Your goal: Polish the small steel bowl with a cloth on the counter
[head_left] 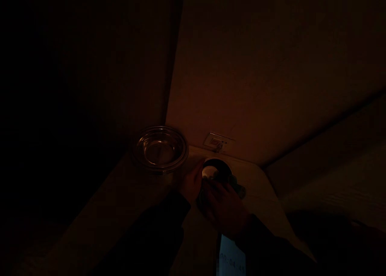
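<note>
In the dim light my left hand [191, 183] rests against the left side of a round container [224, 167] with a dark inner wall and a pale, lit patch inside. Its fingers look curled around that side. My right hand [227, 209] reaches over the near edge of the container, fingers bent and pressed together; what they grip is too dark to make out. A small greenish object [240, 191] lies by the container's right side, its kind unclear. Behind my left hand stands a stack of shiny metal dishes [159, 169].
A phone [232, 254] with a lit timer screen lies under my right wrist. The pale table [256, 223] meets a wall with a socket plate [218, 141] just behind the container. Deep shadow covers the left side. A dark shape [325, 227] is beyond the table's right edge.
</note>
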{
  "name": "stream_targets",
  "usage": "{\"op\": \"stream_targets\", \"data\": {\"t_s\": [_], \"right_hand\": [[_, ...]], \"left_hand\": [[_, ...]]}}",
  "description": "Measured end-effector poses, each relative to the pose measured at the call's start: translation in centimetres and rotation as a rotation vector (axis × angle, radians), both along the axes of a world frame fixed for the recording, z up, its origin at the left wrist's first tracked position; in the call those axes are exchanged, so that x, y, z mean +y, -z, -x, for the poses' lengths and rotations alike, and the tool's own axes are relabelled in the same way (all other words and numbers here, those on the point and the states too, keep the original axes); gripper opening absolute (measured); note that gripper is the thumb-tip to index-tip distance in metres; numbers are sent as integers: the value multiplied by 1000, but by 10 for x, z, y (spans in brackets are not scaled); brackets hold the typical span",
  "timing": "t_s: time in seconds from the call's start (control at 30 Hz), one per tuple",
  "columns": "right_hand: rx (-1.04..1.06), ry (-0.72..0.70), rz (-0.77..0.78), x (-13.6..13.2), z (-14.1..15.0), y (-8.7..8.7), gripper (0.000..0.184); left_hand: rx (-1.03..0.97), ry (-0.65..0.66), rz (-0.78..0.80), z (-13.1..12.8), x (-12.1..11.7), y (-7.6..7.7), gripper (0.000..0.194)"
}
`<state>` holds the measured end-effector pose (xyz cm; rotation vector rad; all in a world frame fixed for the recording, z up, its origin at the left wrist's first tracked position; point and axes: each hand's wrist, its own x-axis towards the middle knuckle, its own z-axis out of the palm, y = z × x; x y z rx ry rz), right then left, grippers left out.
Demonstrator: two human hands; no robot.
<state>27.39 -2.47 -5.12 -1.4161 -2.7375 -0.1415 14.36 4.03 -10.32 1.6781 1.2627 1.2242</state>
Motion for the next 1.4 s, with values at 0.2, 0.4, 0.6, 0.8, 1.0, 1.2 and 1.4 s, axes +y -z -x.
{"op": "stream_targets", "data": {"t_s": [0.2,0.4,0.6,0.8,1.0,1.2,1.4], "right_hand": [[-52,3,28,-6,-10,-1,35],[-21,36,-21,0,1,3,44],[-55,2,8,-4,-6,3,41],[-32,-6,-36,-2,-8,8,41],[-51,2,-32,2,-4,7,43],[-42,-14,-41,-1,-8,9,42],[-41,3,-11,3,-3,8,45]], "left_hand": [[-19,-1,18,-2,-2,-4,38],[-30,-10,-15,-2,0,-4,38],[2,-7,-22,0,0,-3,38],[-5,-22,-46,-1,-1,-5,38],[-18,-13,-14,0,1,-2,38],[-43,13,25,-1,0,-3,40],[-19,-21,32,0,1,0,40]]}}
